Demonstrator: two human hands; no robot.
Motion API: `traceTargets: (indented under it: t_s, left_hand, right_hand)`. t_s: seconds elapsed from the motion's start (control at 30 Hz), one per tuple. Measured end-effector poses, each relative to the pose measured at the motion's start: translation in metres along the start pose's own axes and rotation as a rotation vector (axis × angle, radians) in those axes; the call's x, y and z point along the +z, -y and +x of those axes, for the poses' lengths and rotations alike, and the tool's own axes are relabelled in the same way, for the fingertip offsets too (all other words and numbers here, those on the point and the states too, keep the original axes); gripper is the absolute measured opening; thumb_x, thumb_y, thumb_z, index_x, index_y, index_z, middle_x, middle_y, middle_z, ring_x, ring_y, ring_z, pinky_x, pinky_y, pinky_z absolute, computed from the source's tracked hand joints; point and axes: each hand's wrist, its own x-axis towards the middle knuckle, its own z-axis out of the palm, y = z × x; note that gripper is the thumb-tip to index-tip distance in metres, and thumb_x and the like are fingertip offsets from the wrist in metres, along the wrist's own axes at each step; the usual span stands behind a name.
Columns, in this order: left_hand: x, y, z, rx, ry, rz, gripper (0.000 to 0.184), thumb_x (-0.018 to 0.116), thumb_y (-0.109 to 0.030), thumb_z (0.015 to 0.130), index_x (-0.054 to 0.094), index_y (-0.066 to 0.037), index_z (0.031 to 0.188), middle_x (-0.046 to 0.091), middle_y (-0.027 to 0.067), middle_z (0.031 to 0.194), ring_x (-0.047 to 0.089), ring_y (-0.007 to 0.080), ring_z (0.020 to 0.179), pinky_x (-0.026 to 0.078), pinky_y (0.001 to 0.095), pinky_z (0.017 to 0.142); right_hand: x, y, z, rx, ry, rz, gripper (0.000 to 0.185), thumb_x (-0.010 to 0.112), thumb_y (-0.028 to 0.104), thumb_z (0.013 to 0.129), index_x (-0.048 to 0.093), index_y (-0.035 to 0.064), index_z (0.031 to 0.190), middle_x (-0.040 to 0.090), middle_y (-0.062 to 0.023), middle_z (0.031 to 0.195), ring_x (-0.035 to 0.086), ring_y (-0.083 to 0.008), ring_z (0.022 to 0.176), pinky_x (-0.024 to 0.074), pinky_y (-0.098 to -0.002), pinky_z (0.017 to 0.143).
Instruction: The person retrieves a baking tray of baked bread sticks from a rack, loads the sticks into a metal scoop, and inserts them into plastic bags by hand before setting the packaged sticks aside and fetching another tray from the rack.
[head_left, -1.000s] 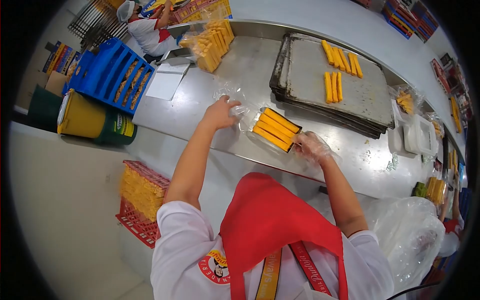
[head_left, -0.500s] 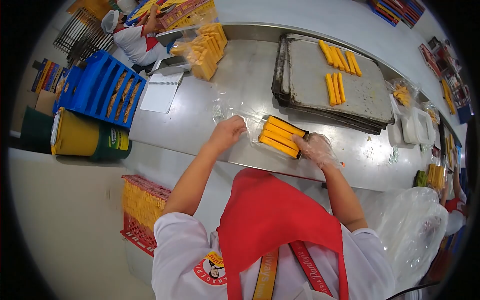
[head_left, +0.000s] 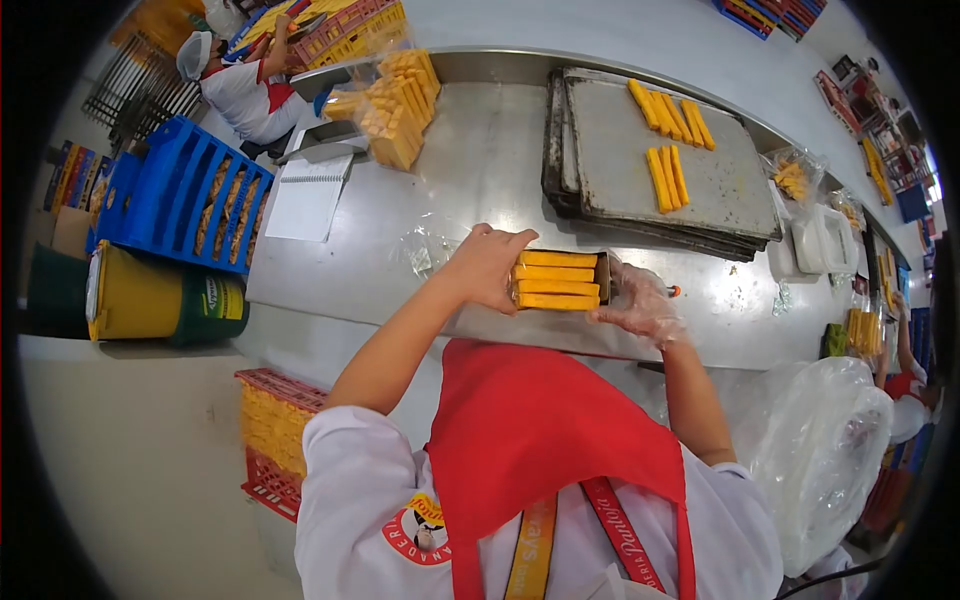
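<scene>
Left hand [head_left: 488,268] clasps one end of the packed yellow sticks [head_left: 557,281], gloved right hand [head_left: 642,305] grips the other! They're between the two, by the near edge of the steel table [head_left: 485,165].

Passage A: bare worktop [head_left: 490,150] between bagged sticks [head_left: 405,110] and tray stack [head_left: 608,150], up to the raised far edge | Passage B: strip along the near edge, right of the right hand [head_left: 645,308], bounded by white container [head_left: 822,240] | Obstructions I see: notebook [head_left: 310,195], left edge; left hand [head_left: 488,268] and right hand blocking both ends of stick pack [head_left: 556,280]
</scene>
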Motion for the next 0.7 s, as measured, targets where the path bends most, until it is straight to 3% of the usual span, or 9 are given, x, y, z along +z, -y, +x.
traceTargets:
  t_s: [0.13, 0.23, 0.3, 0.33, 0.4, 0.43, 0.5, 0.6, 0.7]
  left_hand:
    - [0.003, -0.003, 0.001, -0.004, 0.076, -0.011, 0.107, 0.089, -0.037, 0.046, 0.046, -0.003, 0.138, 0.065, 0.0195, 0.109, 0.062, 0.0361, 0.108, 0.04, 0.0445, 0.101]
    - [0.017, 0.003, -0.005, 0.051, -0.076, -0.012, 0.103, 0.089, -0.036, 0.049, 0.048, -0.007, 0.138, 0.064, 0.0193, 0.119, 0.061, 0.0365, 0.11, 0.041, 0.0446, 0.101]
    - [0.02, 0.006, -0.007, 0.177, -0.215, -0.025, 0.087, 0.088, -0.032, 0.057, 0.053, -0.014, 0.134, 0.056, 0.0191, 0.136, 0.06, 0.0367, 0.114, 0.044, 0.0458, 0.1]
    - [0.018, 0.007, -0.009, 0.165, -0.217, -0.031, 0.087, 0.088, -0.032, 0.057, 0.053, -0.014, 0.134, 0.056, 0.0191, 0.136, 0.06, 0.0367, 0.114, 0.044, 0.0458, 0.1]
    - [0.013, 0.009, -0.012, 0.279, -0.113, 0.032, 0.062, 0.084, -0.027, 0.067, 0.063, -0.018, 0.124, 0.046, 0.017, 0.149, 0.058, 0.0363, 0.119, 0.046, 0.047, 0.1]
    - [0.01, 0.008, -0.013, 0.275, -0.112, 0.028, 0.062, 0.084, -0.027, 0.067, 0.063, -0.018, 0.124, 0.046, 0.017, 0.149, 0.058, 0.0363, 0.119, 0.046, 0.047, 0.1]
    - [0.005, 0.007, -0.013, 0.309, -0.014, -0.046, 0.032, 0.079, -0.019, 0.076, 0.07, -0.013, 0.106, 0.045, 0.0149, 0.149, 0.056, 0.0354, 0.123, 0.047, 0.0473, 0.1]
    - [0.003, 0.005, -0.009, 0.249, 0.11, 0.053, 0.017, 0.074, -0.012, 0.076, 0.072, -0.01, 0.093, 0.045, 0.0139, 0.149, 0.053, 0.0345, 0.128, 0.047, 0.0466, 0.101]
    - [0.0, -0.002, -0.009, 0.314, 0.048, 0.195, 0.013, 0.071, -0.009, 0.075, 0.072, -0.01, 0.088, 0.049, 0.0134, 0.146, 0.049, 0.032, 0.132, 0.045, 0.0474, 0.103]
  right_hand:
    - [0.0, 0.02, 0.007, 0.09, 0.042, 0.121, 0.104, 0.087, 0.053, 0.064, 0.046, 0.0005, 0.145, 0.065, -0.0276, 0.121, 0.06, -0.0419, 0.118, 0.0469, -0.046, 0.102]
    - [0.016, 0.013, 0.007, 0.132, 0.087, 0.059, 0.098, 0.088, 0.049, 0.066, 0.048, 0.0051, 0.144, 0.059, -0.0258, 0.133, 0.056, -0.0424, 0.124, 0.0463, -0.0468, 0.101]
    - [0.03, 0.013, 0.001, -0.061, -0.36, 0.043, 0.086, 0.088, 0.042, 0.067, 0.055, 0.0119, 0.14, 0.053, -0.0227, 0.142, 0.052, -0.0426, 0.128, 0.0453, -0.0506, 0.101]
    - [0.031, 0.015, 0.0, -0.065, -0.347, 0.042, 0.086, 0.088, 0.042, 0.067, 0.055, 0.0119, 0.14, 0.053, -0.0227, 0.142, 0.052, -0.0426, 0.128, 0.0453, -0.0506, 0.101]
    - [0.029, 0.025, -0.004, -0.392, -0.371, -0.272, 0.072, 0.088, 0.037, 0.067, 0.064, 0.0237, 0.133, 0.049, -0.0179, 0.148, 0.047, -0.0418, 0.133, 0.0414, -0.0548, 0.106]
    - [0.03, 0.036, -0.006, -0.432, -0.281, -0.278, 0.054, 0.085, 0.034, 0.07, 0.072, 0.0305, 0.121, 0.051, -0.0132, 0.147, 0.044, -0.0395, 0.134, 0.0371, -0.0592, 0.109]
    - [0.043, 0.035, -0.002, -0.458, -0.266, -0.338, 0.047, 0.084, 0.033, 0.071, 0.074, 0.0319, 0.117, 0.052, -0.0118, 0.146, 0.045, -0.0398, 0.134, 0.0367, -0.0604, 0.108]
    - [0.047, 0.029, 0.002, -0.508, -0.278, -0.385, 0.037, 0.082, 0.031, 0.075, 0.076, 0.0335, 0.111, 0.054, -0.0107, 0.144, 0.046, -0.0403, 0.134, 0.0364, -0.0622, 0.107]
    - [0.051, 0.03, 0.002, -0.478, -0.283, -0.351, 0.032, 0.08, 0.028, 0.079, 0.077, 0.0318, 0.111, 0.057, -0.011, 0.141, 0.047, -0.041, 0.133, 0.0376, -0.0597, 0.108]
